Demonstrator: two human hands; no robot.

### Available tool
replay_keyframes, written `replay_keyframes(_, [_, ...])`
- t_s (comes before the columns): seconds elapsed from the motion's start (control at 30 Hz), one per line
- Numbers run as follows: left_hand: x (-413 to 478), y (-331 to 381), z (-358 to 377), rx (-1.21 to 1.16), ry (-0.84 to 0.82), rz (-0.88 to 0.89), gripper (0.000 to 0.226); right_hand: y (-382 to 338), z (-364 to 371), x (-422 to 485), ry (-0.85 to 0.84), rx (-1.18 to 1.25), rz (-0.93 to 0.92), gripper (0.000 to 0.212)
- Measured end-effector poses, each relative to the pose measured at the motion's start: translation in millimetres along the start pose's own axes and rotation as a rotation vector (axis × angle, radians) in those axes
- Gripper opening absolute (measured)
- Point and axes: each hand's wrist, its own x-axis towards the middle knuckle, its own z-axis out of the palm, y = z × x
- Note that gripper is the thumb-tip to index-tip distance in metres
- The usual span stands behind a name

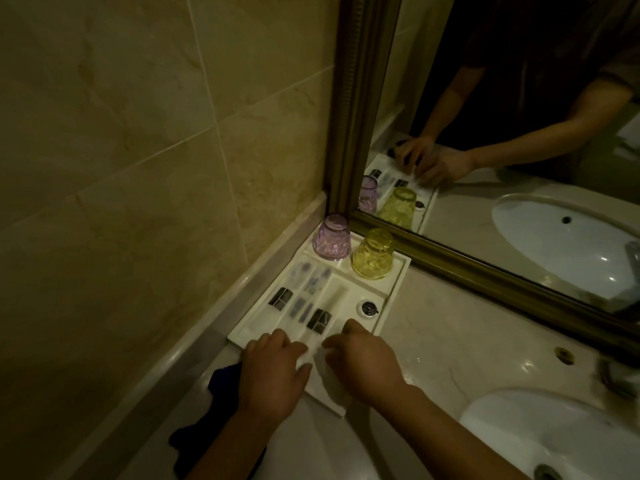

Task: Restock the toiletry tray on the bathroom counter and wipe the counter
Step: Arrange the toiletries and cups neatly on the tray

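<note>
A white toiletry tray lies in the counter's corner by the wall and mirror. A purple glass and a yellow glass stand upside down at its far end. Wrapped toiletry packets fill the long compartments, and a small round cap lies in a side one. My left hand rests palm down on the tray's near end. My right hand pinches a white packet beside it. A dark blue cloth lies under my left wrist.
The beige marble counter runs to a white sink basin at the lower right. A gold-framed mirror stands behind the tray, reflecting arms and basin. A tiled wall with a ledge borders the left.
</note>
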Motion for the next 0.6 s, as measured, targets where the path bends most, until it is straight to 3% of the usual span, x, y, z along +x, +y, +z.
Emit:
replay_keyframes(0.17, [6, 6, -1, 0.024, -0.037, 0.008, 0.033, 11, 4, -1, 0.048, -0.231, -0.052, 0.021])
replay_keyframes(0.43, [-2, 9, -2, -0.070, -0.004, 0.027, 0.027, 20, 7, -3, 0.121, -0.065, -0.026, 0.031])
replay_keyframes(0.6, [-13, 11, -2, -0.158, 0.104, 0.139, 0.021, 53, -22, 23, 0.282, -0.033, 0.178, 0.028])
